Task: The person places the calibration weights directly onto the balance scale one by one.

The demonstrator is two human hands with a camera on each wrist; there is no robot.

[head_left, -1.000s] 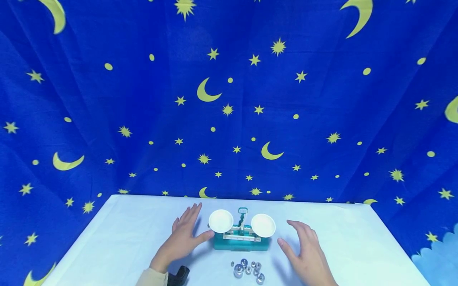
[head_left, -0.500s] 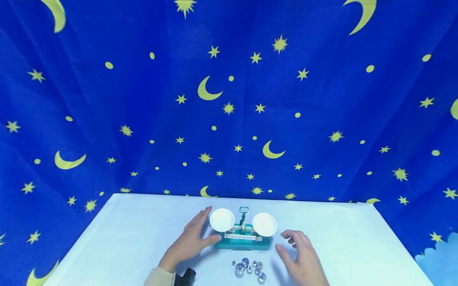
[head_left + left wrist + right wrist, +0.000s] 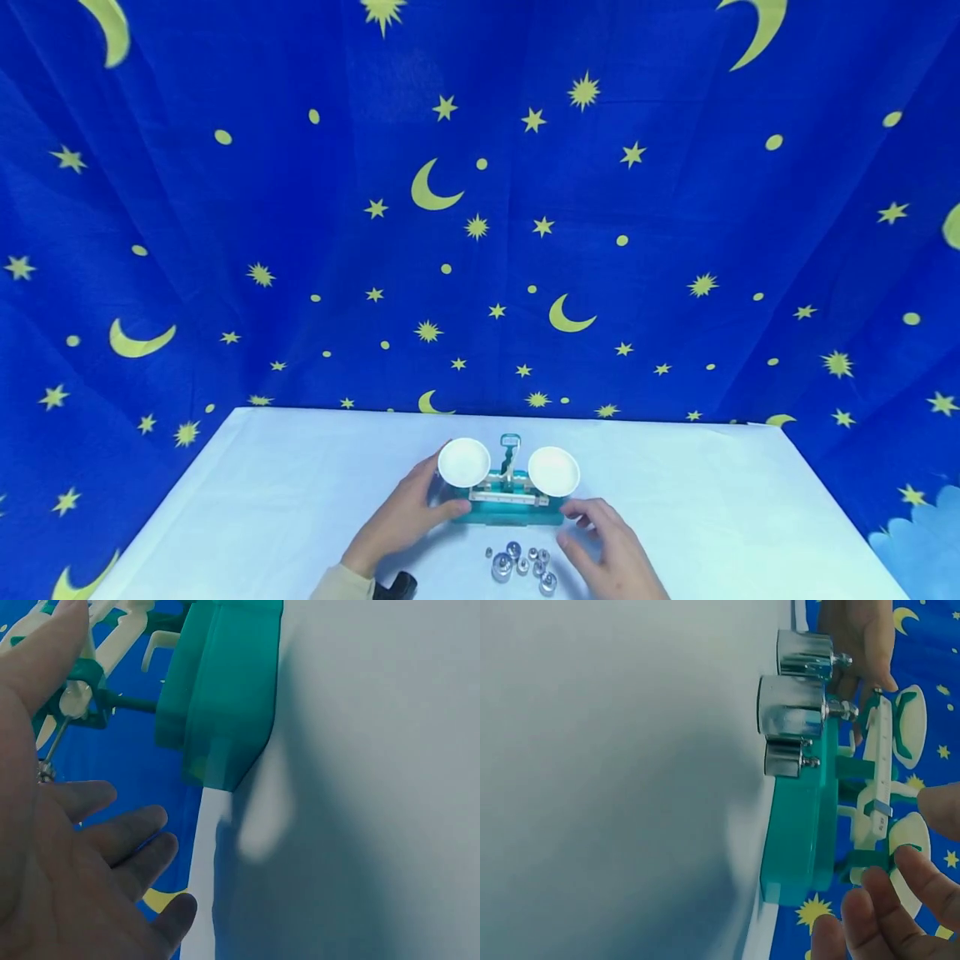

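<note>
A small balance scale with a green base [image 3: 504, 515] stands on the white table. It carries a left white pan [image 3: 463, 463], a right white pan [image 3: 553, 472] and a white graduated beam [image 3: 510, 498] across its front. My left hand [image 3: 405, 512] is at the scale's left end, thumb by the front corner; in the left wrist view its fingers [image 3: 127, 832] are spread and hold nothing. My right hand [image 3: 611, 554] is at the right end, fingers loosely bent beside the base. Several shiny metal weights [image 3: 502, 567] stand in front of the scale, nearer to me.
The white tabletop [image 3: 315, 475] extends on both sides of the scale. A blue cloth [image 3: 480, 250] with yellow moons and stars hangs behind it. Something black [image 3: 397, 586] is beside my left wrist, and a light blue scalloped shape [image 3: 918, 533] fills the right edge.
Both hands have moved inward to the scale, the left from its left side and the right from its right side. The scale and weights have stayed in place.
</note>
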